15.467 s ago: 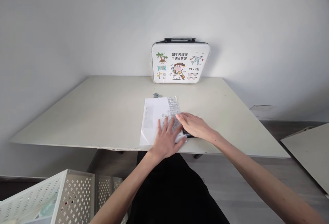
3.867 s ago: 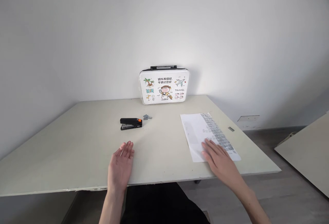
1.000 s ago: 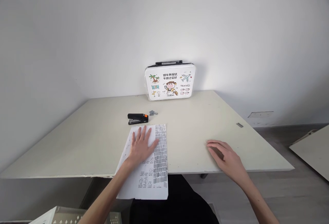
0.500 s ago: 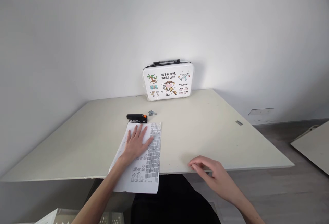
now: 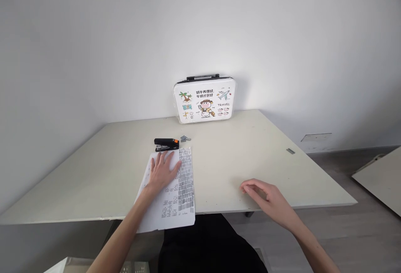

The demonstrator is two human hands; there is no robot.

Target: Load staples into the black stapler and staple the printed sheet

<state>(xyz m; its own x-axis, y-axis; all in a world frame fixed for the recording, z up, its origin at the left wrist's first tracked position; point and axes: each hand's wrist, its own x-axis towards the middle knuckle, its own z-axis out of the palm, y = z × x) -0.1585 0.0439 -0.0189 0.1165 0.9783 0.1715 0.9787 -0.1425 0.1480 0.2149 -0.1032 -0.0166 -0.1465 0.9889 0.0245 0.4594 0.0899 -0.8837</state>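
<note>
Paper (image 5: 171, 195): white rectangular sheet bearing small dark text and a grey band of dense print, flat beneath the left hand (image 5: 160, 172); its far edge lies just past the fingertips, and its near end juts over the front edge of the smooth off-white table (image 5: 219, 172).
Left fingers: spread, palm down, touching the sheet; the thumb stretches out to the right, its tip at the grey band.
Right hand (image 5: 271, 200): bare, well to the right of the left fingers and apart from the sheet, by the table's front edge; index finger and thumb curve toward each other around a gap; whether their tips meet or pinch anything, I cannot tell.
Stapler (image 5: 166, 144): black, compact, with a metal rail and an orange patch at its right end, just beyond the left fingertips.
Staple strips (image 5: 185, 139): small grey metal cluster, beyond and right of the left fingertips, near the orange patch.
Lone strip (image 5: 290, 151): grey, metal-looking, beyond and right of the right fingers, near the table's right edge.
Case (image 5: 205, 101): white, rounded rectangular, black-handled, printed with cartoons and "TRAVEL"; upright by the pale wall (image 5: 125, 34), well beyond both hands' fingers.
</note>
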